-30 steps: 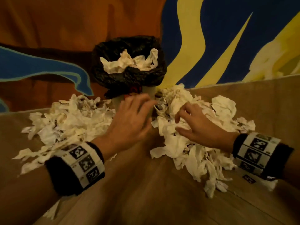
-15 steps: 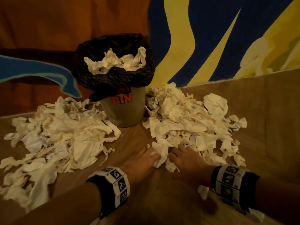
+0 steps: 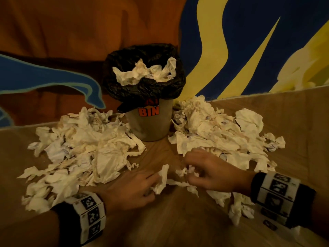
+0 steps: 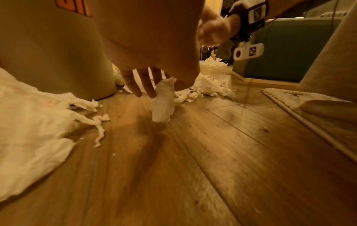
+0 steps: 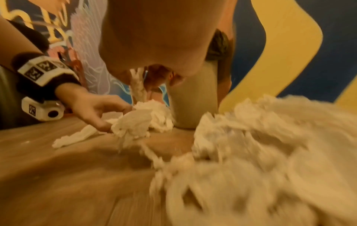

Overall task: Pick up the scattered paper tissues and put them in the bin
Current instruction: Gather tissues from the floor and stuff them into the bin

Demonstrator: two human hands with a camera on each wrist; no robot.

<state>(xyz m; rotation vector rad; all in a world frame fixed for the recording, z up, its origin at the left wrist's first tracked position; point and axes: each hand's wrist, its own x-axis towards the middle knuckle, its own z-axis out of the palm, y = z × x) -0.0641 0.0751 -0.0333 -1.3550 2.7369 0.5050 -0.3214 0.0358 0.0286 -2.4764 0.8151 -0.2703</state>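
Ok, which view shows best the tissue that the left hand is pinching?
Left wrist: the tissue hangs sharp from the left hand, clear of the floor. Head shows it small and dim; right wrist shows it blurred.

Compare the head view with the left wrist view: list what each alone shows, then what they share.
Head view only: the bin's black liner with tissues inside, both tissue piles whole, and the painted wall.

Left wrist view only: a pale rug edge and a dark furniture base beyond the floor.

Both: the left hand pinching a tissue, the right hand, the bin and the wooden floor.
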